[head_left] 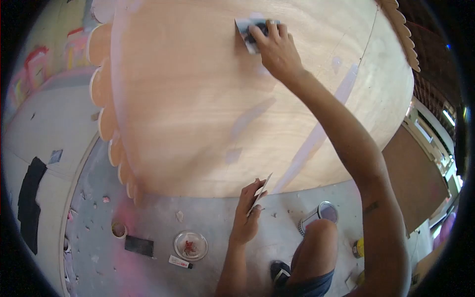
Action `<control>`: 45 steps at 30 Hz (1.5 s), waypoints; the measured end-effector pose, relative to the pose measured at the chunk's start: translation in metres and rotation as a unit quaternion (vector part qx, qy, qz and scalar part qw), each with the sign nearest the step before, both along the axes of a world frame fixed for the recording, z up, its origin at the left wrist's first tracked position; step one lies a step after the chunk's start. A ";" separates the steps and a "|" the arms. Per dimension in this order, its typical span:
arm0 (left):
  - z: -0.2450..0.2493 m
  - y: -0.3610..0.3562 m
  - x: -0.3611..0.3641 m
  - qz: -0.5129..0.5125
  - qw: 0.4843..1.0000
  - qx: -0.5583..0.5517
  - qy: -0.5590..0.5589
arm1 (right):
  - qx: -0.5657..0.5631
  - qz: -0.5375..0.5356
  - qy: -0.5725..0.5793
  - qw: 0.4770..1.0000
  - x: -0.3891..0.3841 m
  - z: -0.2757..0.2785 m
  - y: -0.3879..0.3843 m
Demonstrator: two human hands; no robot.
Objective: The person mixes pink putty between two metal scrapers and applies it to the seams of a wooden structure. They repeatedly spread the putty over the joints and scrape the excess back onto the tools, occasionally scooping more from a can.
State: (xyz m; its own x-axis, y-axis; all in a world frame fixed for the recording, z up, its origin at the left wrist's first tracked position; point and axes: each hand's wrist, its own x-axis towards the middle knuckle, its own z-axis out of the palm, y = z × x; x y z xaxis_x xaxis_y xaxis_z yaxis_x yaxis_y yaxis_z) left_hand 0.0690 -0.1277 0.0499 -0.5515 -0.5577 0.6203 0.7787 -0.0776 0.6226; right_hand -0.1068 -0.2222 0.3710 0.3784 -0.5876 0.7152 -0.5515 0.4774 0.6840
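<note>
My right hand (282, 52) is raised to the upper part of a large plywood panel (183, 84). Its fingers close round the dark grip of a wide filler spreader (242, 33), whose flat blade is at the wood. Lower down, in front of the panel's bottom edge, my left hand (245, 218) pinches a thin flat spreader blade (260, 194), seen nearly edge-on. Pale lilac filler (309, 143) runs in a diagonal strip across the panel, and smaller filler patches (252, 116) lie left of it.
Scalloped trim (101, 86) borders the panel. On the grey floor are a metal can (309, 220) by my knee, a round lid (192, 237) with reddish residue, a small tube (180, 262), a black rectangular piece (139, 245) and a small cup (119, 229). A brown board (415, 173) leans at right.
</note>
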 end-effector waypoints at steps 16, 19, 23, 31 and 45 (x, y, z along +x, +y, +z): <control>-0.008 0.006 -0.012 -0.016 0.999 0.029 -0.006 | 0.085 -0.004 -0.049 0.995 0.006 -0.008 0.022; -0.009 0.010 -0.007 -0.027 0.999 0.036 -0.016 | 0.159 -0.087 -0.122 0.976 0.025 0.010 0.040; -0.010 0.009 -0.012 -0.046 0.998 0.047 -0.005 | 0.083 -0.007 -0.077 0.994 0.034 0.070 0.024; -0.013 0.009 -0.014 -0.045 0.998 0.040 -0.014 | -0.007 0.036 0.025 0.999 0.010 0.083 -0.035; -0.022 0.003 -0.018 -0.028 0.997 0.060 -0.035 | -0.012 0.039 -0.136 0.990 0.054 0.090 -0.028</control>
